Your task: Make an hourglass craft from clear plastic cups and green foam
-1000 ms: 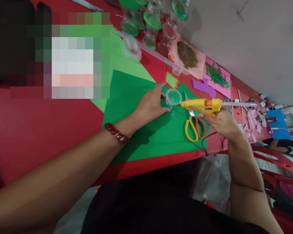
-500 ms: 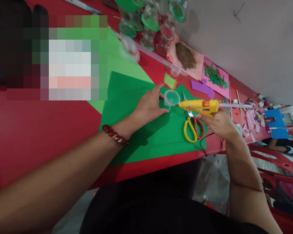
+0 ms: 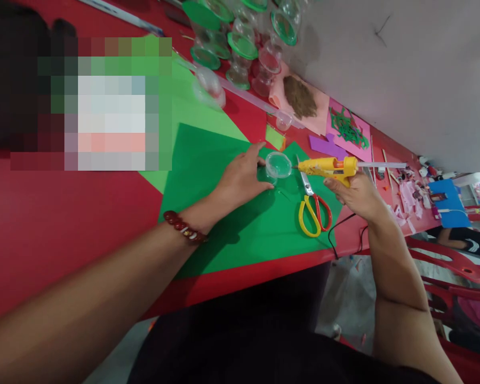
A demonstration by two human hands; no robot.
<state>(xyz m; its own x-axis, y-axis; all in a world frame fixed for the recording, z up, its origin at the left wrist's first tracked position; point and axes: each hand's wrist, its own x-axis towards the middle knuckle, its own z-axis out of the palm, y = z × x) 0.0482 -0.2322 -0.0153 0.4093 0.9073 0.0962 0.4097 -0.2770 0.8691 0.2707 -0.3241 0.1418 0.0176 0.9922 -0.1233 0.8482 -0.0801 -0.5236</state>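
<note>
A small clear plastic cup (image 3: pixel 279 166) stands on a dark green sheet (image 3: pixel 208 170), its round rim facing up. My left hand (image 3: pixel 242 173) curves around the cup's left side, thumb low at the front and the forefinger raised off it; the other fingertips are partly hidden. In my right hand (image 3: pixel 358 194) is a yellow hot glue gun (image 3: pixel 328 167) with a clear glue stick out of its back. The nozzle points left, close to the cup's right rim. Scissors (image 3: pixel 310 202) with one yellow and one red handle lie on the sheet below the gun.
Clear plastic shapes with green discs (image 3: pixel 243 45) stand at the back. Brown material (image 3: pixel 300 96) and green shreds (image 3: pixel 349 127) lie on pink sheets. Purple pieces (image 3: pixel 328 145) are nearby. A black cord (image 3: pixel 336 229) hangs off the red table's edge. Another person (image 3: pixel 460 240) is at far right.
The glue gun's nozzle has drawn slightly right, away from the cup's rim, uncovering more of the scissors' blades. My left hand keeps its place by the cup. The view has shifted a little.
</note>
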